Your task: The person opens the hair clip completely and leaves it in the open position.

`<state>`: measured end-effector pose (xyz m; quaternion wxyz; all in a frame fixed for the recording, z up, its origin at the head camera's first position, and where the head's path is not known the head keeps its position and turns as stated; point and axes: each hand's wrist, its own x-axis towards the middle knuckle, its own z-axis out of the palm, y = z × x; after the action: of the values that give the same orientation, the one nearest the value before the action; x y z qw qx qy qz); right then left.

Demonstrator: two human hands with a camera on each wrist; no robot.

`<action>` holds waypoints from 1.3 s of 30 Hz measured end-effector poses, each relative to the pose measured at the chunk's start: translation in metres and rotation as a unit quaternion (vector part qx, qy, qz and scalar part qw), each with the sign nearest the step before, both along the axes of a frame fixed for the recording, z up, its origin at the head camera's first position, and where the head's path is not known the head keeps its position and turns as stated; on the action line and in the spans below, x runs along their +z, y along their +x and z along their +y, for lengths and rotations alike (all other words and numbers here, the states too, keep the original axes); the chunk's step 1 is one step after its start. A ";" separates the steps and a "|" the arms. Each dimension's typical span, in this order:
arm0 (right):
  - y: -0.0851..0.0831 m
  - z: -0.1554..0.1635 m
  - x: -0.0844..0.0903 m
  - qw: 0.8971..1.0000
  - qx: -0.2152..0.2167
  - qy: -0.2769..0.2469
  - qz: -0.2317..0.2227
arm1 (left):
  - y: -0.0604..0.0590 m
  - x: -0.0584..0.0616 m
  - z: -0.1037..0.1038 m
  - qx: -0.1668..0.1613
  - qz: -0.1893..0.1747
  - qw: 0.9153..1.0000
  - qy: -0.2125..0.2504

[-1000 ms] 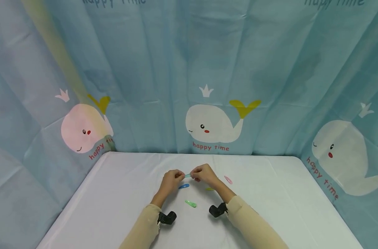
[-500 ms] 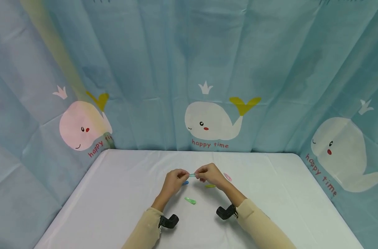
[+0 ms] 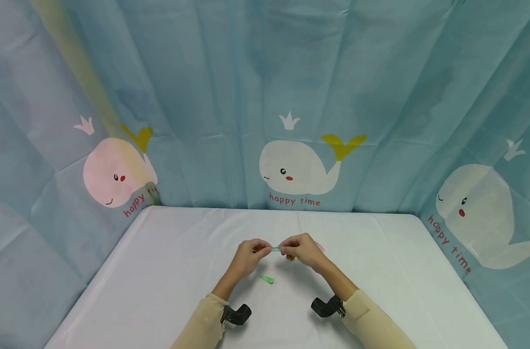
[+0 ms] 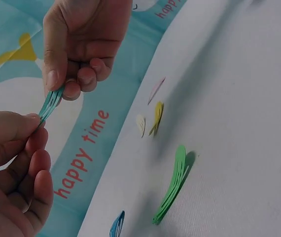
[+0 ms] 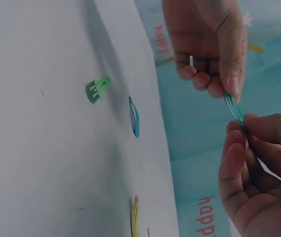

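A teal snap hair clip (image 3: 275, 249) is stretched between both hands above the table. My left hand (image 3: 247, 258) pinches one end of it between thumb and fingers; my right hand (image 3: 303, 249) pinches the other. In the left wrist view the slotted teal clip (image 4: 51, 104) looks unfolded along its length, its ends covered by fingertips. Below the hands a green hair clip (image 3: 267, 279) lies on the table. A yellow clip (image 4: 158, 118), a pink clip (image 4: 156, 90) and a cream clip (image 4: 140, 125) lie further off. The blue clip (image 5: 134, 117) is hidden in the head view.
The white-covered table (image 3: 169, 291) runs back to a blue curtain (image 3: 204, 97) printed with whales. Black wrist cameras (image 3: 238, 315) sit on both forearms, below beige sleeves (image 3: 204, 322).
Both hands have shifted a little to the right with the teal clip between them. In the head view, the blue clip has passed out of sight behind the left hand.
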<state>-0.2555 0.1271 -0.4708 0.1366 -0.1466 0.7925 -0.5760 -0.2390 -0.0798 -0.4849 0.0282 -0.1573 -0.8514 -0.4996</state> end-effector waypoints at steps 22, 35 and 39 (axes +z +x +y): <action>0.013 0.005 -0.003 0.999 0.007 -0.030 0.025 | 0.007 0.002 0.006 -0.038 -0.039 0.998 0.037; 0.010 0.009 0.001 0.999 0.015 -0.048 0.015 | 0.004 0.002 0.008 -0.047 -0.067 0.994 0.070; 0.011 0.009 0.002 0.998 0.019 -0.051 0.014 | 0.002 0.001 0.008 -0.043 -0.073 0.994 0.071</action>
<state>-0.2445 0.1363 -0.4689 0.1285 -0.1767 0.7611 -0.6107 -0.2368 -0.0714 -0.4842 -0.0441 -0.1546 -0.8059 -0.5698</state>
